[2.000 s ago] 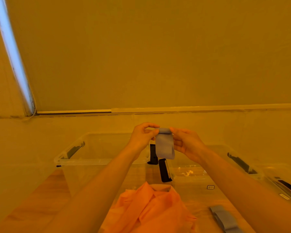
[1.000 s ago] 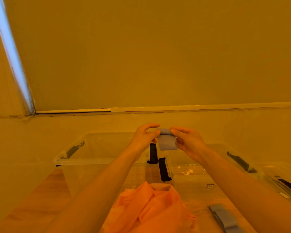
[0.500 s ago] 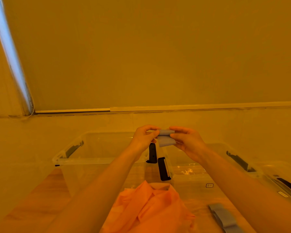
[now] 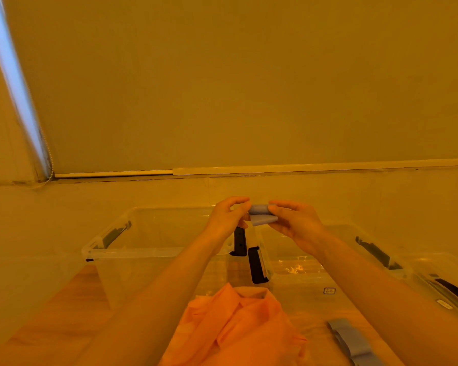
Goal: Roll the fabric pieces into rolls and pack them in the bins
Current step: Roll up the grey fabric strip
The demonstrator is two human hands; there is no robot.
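Note:
I hold a small grey-blue fabric strip (image 4: 261,214) in the air, almost fully wound into a roll, with only a short tail hanging below. My left hand (image 4: 226,220) pinches its left end and my right hand (image 4: 294,220) pinches its right end. The roll hovers above the gap between two clear plastic bins: the left bin (image 4: 132,253) and the right bin (image 4: 288,262). Both bins look bare inside where I can see. Another grey-blue fabric strip (image 4: 351,339) lies flat on the table at the lower right.
A crumpled orange fabric pile (image 4: 236,328) sits on the wooden table (image 4: 64,313) between my forearms. Black latch handles (image 4: 255,264) stand where the bins meet. A third clear container (image 4: 444,291) shows at the right edge. A wall and closed blind rise behind.
The hanging tail of the grey-blue strip has shortened steadily as both hands wound it up. The hands stayed in about the same spot above the bins.

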